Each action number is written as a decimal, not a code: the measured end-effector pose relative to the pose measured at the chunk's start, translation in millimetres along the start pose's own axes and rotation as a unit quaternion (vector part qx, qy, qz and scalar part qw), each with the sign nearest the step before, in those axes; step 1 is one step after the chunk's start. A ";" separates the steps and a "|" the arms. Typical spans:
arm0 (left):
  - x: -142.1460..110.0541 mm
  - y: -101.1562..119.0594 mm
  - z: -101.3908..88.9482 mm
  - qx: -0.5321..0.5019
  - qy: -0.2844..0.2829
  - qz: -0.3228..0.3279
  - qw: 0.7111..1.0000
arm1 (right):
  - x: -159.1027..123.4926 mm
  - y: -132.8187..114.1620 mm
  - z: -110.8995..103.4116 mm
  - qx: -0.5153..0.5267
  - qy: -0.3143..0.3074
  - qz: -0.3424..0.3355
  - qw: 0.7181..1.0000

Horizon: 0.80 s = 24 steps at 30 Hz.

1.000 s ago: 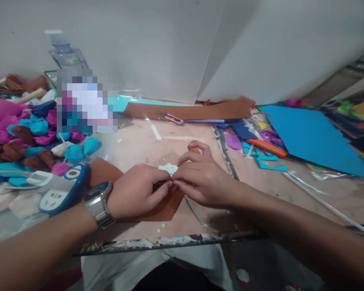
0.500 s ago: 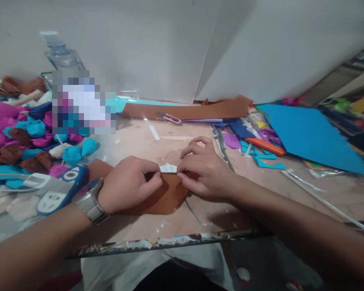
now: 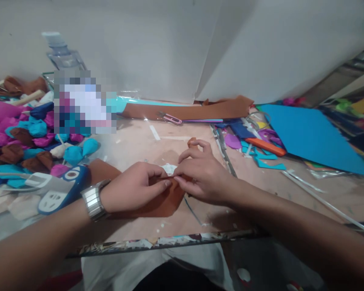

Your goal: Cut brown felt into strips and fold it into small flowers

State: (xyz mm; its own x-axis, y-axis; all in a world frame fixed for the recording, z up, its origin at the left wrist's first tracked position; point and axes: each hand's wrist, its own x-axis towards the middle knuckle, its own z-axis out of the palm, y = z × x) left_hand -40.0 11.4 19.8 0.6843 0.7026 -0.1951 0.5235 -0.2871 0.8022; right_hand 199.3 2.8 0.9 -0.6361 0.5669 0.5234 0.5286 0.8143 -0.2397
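Note:
Between both hands at the middle of the table lies a brown sheet (image 3: 160,206), perhaps paper or thin felt. My left hand (image 3: 136,186) is closed, pinching the sheet's upper edge between thumb and forefinger. Right beside it, my right hand (image 3: 202,171) pinches the same edge with thumb and forefinger, its other fingers curled loosely above. Just behind the fingertips shows a small white piece (image 3: 169,169), partly hidden by them. One end of the sheet sticks out left, behind my left wrist, and a small brown bit rises past my right fingers.
A blue-and-white power strip (image 3: 63,190) and crumpled coloured bundles (image 3: 36,127) lie on the left. At the back, a pink cutter (image 3: 172,119) rests on a brown strip (image 3: 197,111). Rightward are an orange cutter (image 3: 265,146), scraps and a blue sheet (image 3: 312,135).
My left hand has moved slightly right, its thumb now pressing on the sheet's edge close to my right fingertips. Less of the white piece shows.

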 end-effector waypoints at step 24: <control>2.7 2.9 -3.6 -0.107 -0.004 -0.010 0.994 | -0.6 -1.6 -3.0 -0.039 0.021 -0.061 0.997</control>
State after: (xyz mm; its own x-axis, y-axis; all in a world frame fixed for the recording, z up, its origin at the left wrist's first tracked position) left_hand -38.5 14.8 23.6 0.6800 0.7006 -0.2161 0.4170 -0.1272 0.9000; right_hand 200.5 0.7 3.4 -0.6748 0.4575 0.5791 0.4924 0.8636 -0.1086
